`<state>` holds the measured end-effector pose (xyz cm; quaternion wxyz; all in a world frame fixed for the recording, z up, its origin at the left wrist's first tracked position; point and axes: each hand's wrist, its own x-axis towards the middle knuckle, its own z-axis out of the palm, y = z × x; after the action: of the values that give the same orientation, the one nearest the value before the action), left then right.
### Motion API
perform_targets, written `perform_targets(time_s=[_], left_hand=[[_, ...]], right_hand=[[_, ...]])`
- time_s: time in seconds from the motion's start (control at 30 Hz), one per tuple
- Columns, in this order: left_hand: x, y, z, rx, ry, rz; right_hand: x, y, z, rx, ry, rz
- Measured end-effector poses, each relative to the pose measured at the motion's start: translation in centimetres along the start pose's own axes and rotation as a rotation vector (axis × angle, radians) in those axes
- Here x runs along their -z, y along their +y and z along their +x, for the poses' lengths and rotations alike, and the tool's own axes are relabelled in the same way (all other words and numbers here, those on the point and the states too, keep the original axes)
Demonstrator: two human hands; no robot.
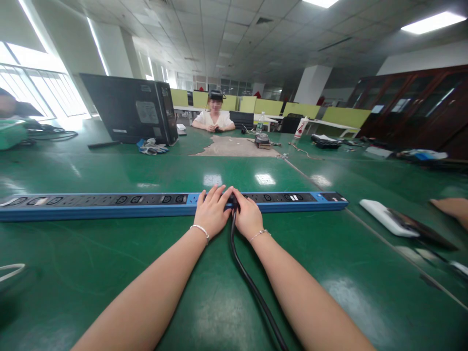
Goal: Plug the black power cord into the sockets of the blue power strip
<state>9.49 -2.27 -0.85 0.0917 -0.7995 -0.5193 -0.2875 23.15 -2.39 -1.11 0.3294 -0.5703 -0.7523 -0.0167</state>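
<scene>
A long blue power strip (171, 209) with a black socket face lies across the green table in front of me. Near its middle, my left hand (212, 213) rests over the strip, fingers spread across the top and thumb at the front edge. My right hand (248, 214) closes around the black plug (233, 199) at the sockets. Most of the plug is hidden between my hands, so how deep it sits cannot be seen. From it a thick black cable (243, 270) runs down between my forearms toward the near edge of the view.
A black computer case (127, 109) stands at the back left, gloves (151, 146) beside it. A person (215, 117) sits across the table. To the right lie a white object (385, 218) and another person's blurred hand (451, 208). A bottle (261, 123) stands farther back.
</scene>
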Motion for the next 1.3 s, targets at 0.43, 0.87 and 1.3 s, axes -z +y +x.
perform_targets(time_s=[0.43,0.87,1.3], left_hand=[[-0.3,0.3,1.1,-0.011,0.009,-0.105],[-0.5,1.6,3.0,0.060,-0.077,-0.064],[-0.1,2.1,3.6,-0.074,0.288,-0.321]], right_hand=[[-0.3,0.2,0.3,-0.096,-0.051,-0.059],[-0.6,-0.2,0.1,-0.091,-0.009,-0.049],[-0.5,-0.7,0.6,-0.125,-0.057,-0.098]])
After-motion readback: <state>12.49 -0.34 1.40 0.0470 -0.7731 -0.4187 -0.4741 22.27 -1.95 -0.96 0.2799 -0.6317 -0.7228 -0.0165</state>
